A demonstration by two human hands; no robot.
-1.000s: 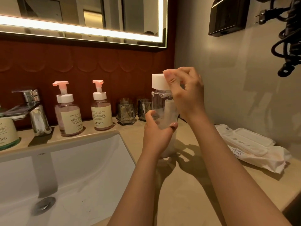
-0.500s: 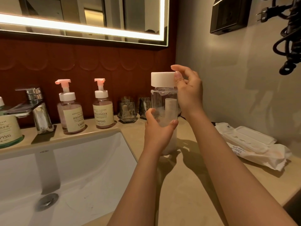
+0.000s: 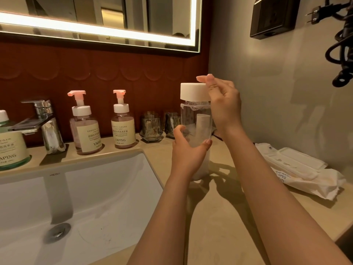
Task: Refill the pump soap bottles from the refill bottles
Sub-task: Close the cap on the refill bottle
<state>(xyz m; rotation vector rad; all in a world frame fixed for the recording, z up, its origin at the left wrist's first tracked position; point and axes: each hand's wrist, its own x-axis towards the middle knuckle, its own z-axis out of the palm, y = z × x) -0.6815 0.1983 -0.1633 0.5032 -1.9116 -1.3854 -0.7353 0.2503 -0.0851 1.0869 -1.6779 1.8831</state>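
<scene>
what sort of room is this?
A bathroom, possibly a hotel's: a white sink set in the counter, a chrome faucet behind it, and a lit mirror on the wall above.

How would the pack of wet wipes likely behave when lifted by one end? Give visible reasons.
Probably floppy: the wipes pack has a crinkled soft wrapper sagging on the counter. Its rigid-looking lid likely stiffens the middle. Lying flat, it shouldn't roll.
</scene>
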